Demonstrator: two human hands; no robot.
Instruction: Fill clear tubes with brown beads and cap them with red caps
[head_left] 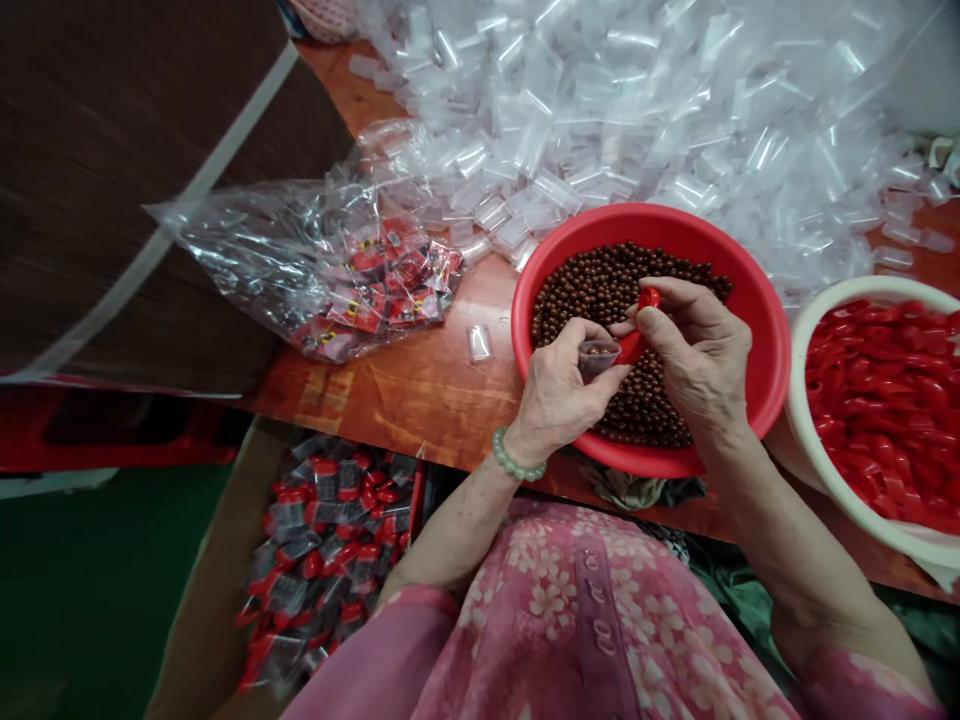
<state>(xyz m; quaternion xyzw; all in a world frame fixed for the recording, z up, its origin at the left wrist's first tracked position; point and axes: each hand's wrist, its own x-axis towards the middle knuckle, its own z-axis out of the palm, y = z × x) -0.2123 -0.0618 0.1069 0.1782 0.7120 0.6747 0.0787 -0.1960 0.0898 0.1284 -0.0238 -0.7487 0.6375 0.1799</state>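
My left hand point(559, 388) is closed round a small clear plastic container point(598, 356) with a few brown beads in it, held over the red bowl point(765, 330). My right hand point(694, 352) pinches a red cap point(643, 312) right at the container's mouth, touching it. The red bowl holds a heap of small brown beads point(600, 285). A green bead bracelet point(514, 462) circles my left wrist.
A white bowl point(814, 440) of red caps point(892, 400) stands at the right. A large pile of clear containers point(645, 100) fills the back of the wooden table point(420, 390). A plastic bag of red labels point(360, 285) lies left. Below, a cardboard box point(225, 560) holds filled capped containers point(330, 540).
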